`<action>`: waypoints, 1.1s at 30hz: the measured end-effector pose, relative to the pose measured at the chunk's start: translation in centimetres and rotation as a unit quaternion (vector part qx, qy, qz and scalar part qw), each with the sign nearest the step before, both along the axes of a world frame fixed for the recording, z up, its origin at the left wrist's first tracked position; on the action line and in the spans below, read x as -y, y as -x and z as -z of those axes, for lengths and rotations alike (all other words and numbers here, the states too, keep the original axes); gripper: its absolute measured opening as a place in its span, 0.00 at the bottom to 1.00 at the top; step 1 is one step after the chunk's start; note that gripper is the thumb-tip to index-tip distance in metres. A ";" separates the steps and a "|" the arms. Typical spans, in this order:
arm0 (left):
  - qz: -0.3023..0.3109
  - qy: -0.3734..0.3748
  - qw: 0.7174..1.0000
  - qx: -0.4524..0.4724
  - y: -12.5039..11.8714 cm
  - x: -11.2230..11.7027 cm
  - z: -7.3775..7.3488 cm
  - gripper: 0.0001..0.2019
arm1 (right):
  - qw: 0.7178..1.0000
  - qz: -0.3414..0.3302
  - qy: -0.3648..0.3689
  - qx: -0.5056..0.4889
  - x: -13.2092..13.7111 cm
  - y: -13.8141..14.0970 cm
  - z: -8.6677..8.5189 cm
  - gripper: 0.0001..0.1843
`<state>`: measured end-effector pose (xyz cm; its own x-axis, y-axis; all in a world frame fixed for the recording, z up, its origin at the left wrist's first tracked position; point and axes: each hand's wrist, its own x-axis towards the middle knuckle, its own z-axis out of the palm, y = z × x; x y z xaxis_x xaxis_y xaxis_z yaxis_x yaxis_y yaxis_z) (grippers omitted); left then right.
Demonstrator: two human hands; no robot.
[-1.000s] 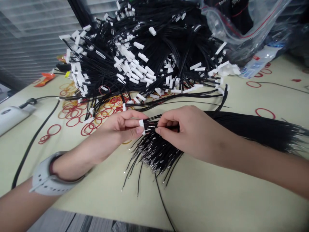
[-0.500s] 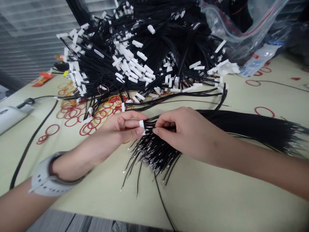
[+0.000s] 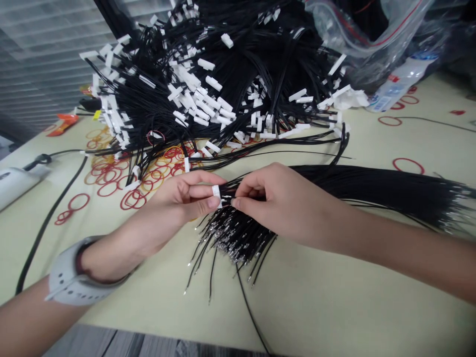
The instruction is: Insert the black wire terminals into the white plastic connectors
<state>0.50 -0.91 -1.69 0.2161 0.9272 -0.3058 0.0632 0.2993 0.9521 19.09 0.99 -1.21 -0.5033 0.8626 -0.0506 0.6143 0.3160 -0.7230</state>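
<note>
Between the thumb and fingers of my left hand (image 3: 186, 201) is a small white connector housing (image 3: 216, 195), held upright. Several black wires run out of its right side. My right hand (image 3: 275, 198) pinches a black wire close to the housing; its fingertips nearly touch my left thumb, and the wire's end is hard to make out. Under both hands lies a thick bundle of loose black wires (image 3: 241, 235) with bare metal terminals fanned toward me. The bundle (image 3: 372, 186) stretches right, behind my right forearm.
A large heap of black wires with white connectors (image 3: 208, 104) fills the back of the table. Red and yellow rubber bands (image 3: 111, 171) lie scattered at left. A clear zip bag (image 3: 372, 54) and a plastic packet (image 3: 403, 84) stand back right. A white device (image 3: 18, 183) with a black cord sits left.
My right hand has shifted slightly left, closer to the housing. The whole view has moved a little; my left hand keeps its hold on the connector housing.
</note>
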 end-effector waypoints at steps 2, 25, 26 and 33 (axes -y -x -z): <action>0.005 -0.012 1.000 -0.004 0.2 0.0 0.2 0.09 | 1.000 -0.001 0.000 -0.008 0.0 0.0 0.0 0.09; -0.004 -0.017 1.000 0.026 0.1 -0.1 0.1 0.11 | 0.999 -0.003 -0.039 -0.022 -0.1 0.1 -0.7 0.10; -0.002 -0.017 0.999 0.028 0.1 -0.1 0.1 0.11 | 0.999 -0.006 -0.034 -0.026 -0.1 0.0 -0.7 0.10; 0.001 -0.013 0.999 0.033 0.0 0.0 0.0 0.11 | 0.994 -0.039 0.055 -0.083 -0.6 -0.6 -0.4 0.09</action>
